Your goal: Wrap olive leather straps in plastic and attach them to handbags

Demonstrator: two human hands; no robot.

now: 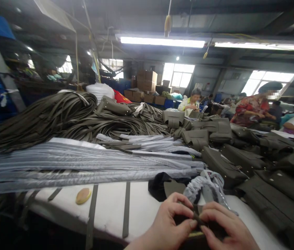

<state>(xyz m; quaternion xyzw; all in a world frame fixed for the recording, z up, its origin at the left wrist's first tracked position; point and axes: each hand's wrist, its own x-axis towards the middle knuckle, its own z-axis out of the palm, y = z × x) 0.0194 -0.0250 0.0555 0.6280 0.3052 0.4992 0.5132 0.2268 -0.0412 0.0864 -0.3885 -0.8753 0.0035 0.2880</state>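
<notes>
Both hands pinching a little dark strip at the front edge of a very full table

So the left hand (pixel 173 217) and the right hand (pixel 226 224) are almost meeting, low and right of centre. Fingers on both are curled in, thumb and fingertips nearly closed on a small dark olive piece (pixel 197 217) that sits right between them, above the near part of the white tabletop (pixel 147 205). Can't make out its full shape, since the fingers cover a good chunk of it.

Just behind the hands there's a scrunched grey fabric bundle (pixel 197 187) with a black cloth (pixel 156 185) beside it. Off to the left, two flat olive straps (pixel 126 211) lie across the white surface, plus a round yellowish disc (pixel 83 196) (no idea what that is, honestly).

Further back, long grey strips (pixel 58 163) run sideways, with a big heap of olive straps (pixel 45 118) behind them. Dark olive bags (pixel 221 165) pile up on the right, and a co-worker in a red patterned top (pixel 248 109) is beyond those.
</notes>
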